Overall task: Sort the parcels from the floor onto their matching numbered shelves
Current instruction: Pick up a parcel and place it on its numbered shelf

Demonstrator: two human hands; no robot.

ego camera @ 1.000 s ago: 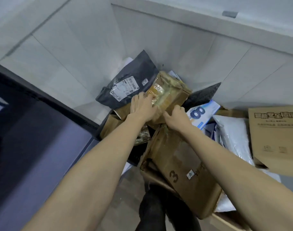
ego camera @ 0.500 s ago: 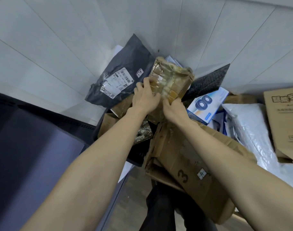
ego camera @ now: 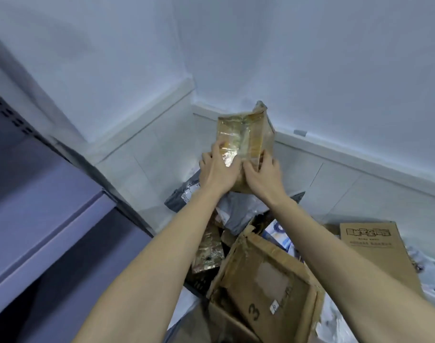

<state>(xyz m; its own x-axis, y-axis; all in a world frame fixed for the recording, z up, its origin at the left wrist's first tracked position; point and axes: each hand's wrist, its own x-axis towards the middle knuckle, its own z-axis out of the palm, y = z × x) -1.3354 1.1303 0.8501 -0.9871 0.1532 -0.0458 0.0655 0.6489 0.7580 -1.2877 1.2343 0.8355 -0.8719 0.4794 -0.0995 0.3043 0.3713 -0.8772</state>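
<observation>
A small brown cardboard parcel wrapped in shiny tape (ego camera: 246,137) is held up above the pile, in front of the wall corner. My left hand (ego camera: 217,170) grips its lower left side and my right hand (ego camera: 264,173) grips its lower right side. Below them lies the heap of parcels on the floor: a dark grey mailer bag with a white label (ego camera: 184,196), a pale grey bag (ego camera: 238,211), and a worn brown box marked 3 (ego camera: 266,288) close to me.
A dark metal shelf unit (ego camera: 50,219) stands at the left. At the right lie a brown carton with printed characters (ego camera: 375,251), white bags (ego camera: 431,276) and a blue-and-white box (ego camera: 277,232). White walls meet in the corner behind the pile.
Both hands have lifted the taped parcel up off the pile, away from the dark grey bag. My view has tilted upward toward the wall corner.
</observation>
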